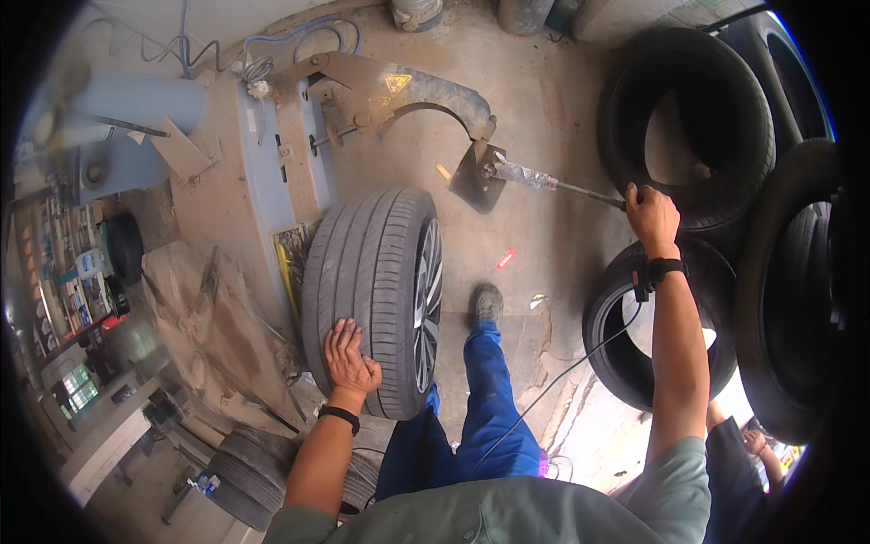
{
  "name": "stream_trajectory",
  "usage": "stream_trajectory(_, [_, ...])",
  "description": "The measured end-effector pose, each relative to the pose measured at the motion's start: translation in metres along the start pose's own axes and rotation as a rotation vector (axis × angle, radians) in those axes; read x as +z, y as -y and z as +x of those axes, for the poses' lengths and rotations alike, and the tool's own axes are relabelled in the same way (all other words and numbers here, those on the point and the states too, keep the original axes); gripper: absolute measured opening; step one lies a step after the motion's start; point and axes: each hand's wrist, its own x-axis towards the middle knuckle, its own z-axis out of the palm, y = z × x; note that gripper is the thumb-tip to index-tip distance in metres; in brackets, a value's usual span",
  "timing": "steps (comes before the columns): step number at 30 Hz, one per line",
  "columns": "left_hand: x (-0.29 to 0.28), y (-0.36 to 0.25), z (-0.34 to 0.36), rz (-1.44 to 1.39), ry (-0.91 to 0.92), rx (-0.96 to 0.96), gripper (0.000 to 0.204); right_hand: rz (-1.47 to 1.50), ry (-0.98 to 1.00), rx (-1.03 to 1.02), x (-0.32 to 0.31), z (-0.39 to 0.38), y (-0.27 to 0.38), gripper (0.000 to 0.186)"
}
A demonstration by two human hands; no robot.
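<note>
My left hand (352,361) rests open on the tread of an upright tyre (367,254) fitted on a dark-and-silver rim (428,308), beside a grey machine (263,181). My right hand (652,218) is closed on a long metal lever (589,195). The lever joins a dark paddle-shaped blade (476,190) at the end of the machine's curved arm (435,104), to the right of and beyond the tyre. The blade is apart from the tyre. A black band circles each wrist, with a device and thin cable at the right one.
Loose tyres (675,54) (784,381) crowd the right side, and more tyres (240,471) lie at lower left. Tool shelves (86,290) stand at far left. Hoses (290,38) lie behind the machine. A person's arm (766,458) shows at lower right. My feet stand on concrete.
</note>
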Motion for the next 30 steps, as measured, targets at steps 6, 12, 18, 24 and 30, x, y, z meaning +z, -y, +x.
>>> stream_trajectory(6, [-0.002,0.000,-0.005,-0.028,-0.048,0.020,0.058,0.029,0.019,0.013,0.019,-0.045,0.011,0.046])
stream_trajectory(12, [-0.007,-0.009,-0.009,-0.032,-0.014,-0.015,0.058,0.012,-0.002,0.081,0.026,-0.061,0.015,0.042])
stream_trajectory(18, [0.001,-0.005,-0.028,-0.019,-0.024,-0.031,0.059,-0.039,0.071,0.121,0.011,-0.017,0.017,0.039])
stream_trajectory(24, [0.008,0.003,-0.041,-0.014,-0.047,-0.010,0.056,-0.109,0.022,0.106,-0.003,0.071,-0.013,0.040])
stream_trajectory(30, [0.005,-0.003,-0.040,0.007,-0.017,-0.025,0.057,-0.085,0.007,0.078,0.000,0.081,-0.012,0.041])
